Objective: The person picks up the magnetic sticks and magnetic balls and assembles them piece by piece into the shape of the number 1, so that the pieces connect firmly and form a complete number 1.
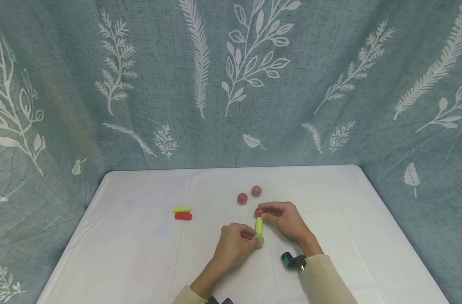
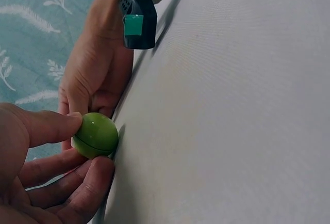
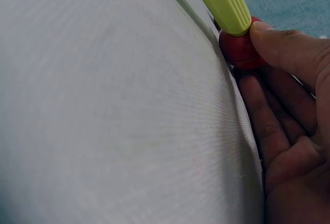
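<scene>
A green ball [image 1: 259, 242], a ridged yellow-green rod [image 1: 259, 226] and a red ball [image 1: 258, 212] stand in one line on the white-covered table, the rod between the two balls. At the near end, my left hand [image 1: 234, 245] pinches the green ball between thumb and fingers. At the far end, my right hand [image 1: 285, 219] holds the red ball with thumb and fingertips. The right wrist view shows the rod [image 3: 224, 2] meeting the red ball [image 3: 241, 51]. In the left wrist view the green ball [image 2: 97, 135] has a thin seam and hides the rod behind it.
Two more red balls [image 1: 242, 198] lie beyond the hands. Off to the left, a second yellow-green rod [image 1: 182, 209] lies alongside a red rod [image 1: 183, 216]. The table [image 1: 139, 253] ends at a leaf-patterned blue-green curtain [image 1: 215, 139] behind and at the sides.
</scene>
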The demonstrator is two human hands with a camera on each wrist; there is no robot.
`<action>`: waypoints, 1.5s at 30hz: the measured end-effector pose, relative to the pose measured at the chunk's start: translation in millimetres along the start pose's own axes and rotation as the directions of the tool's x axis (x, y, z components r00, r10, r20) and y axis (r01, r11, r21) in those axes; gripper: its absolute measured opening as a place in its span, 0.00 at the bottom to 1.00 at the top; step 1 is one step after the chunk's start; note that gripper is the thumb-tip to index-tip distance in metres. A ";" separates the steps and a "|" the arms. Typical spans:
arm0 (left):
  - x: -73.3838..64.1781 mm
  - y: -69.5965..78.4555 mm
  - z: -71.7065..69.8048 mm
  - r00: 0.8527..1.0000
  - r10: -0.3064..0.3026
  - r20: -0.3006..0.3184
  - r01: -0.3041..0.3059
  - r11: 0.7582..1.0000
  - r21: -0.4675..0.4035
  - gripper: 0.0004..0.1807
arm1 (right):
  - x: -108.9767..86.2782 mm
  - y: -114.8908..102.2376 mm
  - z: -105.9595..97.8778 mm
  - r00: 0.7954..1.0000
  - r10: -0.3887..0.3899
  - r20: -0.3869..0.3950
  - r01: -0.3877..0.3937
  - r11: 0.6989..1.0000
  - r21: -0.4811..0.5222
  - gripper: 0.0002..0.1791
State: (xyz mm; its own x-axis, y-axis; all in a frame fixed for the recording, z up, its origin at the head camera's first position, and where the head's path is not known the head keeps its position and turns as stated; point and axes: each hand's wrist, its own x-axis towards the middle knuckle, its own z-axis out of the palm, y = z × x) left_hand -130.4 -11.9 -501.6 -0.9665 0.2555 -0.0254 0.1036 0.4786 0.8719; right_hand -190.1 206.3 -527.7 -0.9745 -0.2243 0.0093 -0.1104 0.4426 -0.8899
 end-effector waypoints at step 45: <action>0.2 -3.5 -4.9 1.000 0.018 -0.003 -0.018 0.999 -0.031 0.11 | -0.5 -5.0 7.6 0.996 0.021 -0.081 -0.021 1.000 -0.003 0.19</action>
State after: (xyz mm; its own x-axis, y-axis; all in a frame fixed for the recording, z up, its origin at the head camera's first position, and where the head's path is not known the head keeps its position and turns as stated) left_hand -132.1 -17.6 -502.3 -0.9652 0.2615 -0.0079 0.1141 0.4478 0.8868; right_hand -187.6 197.6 -526.8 -0.9893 -0.1435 0.0277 -0.0902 0.4500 -0.8885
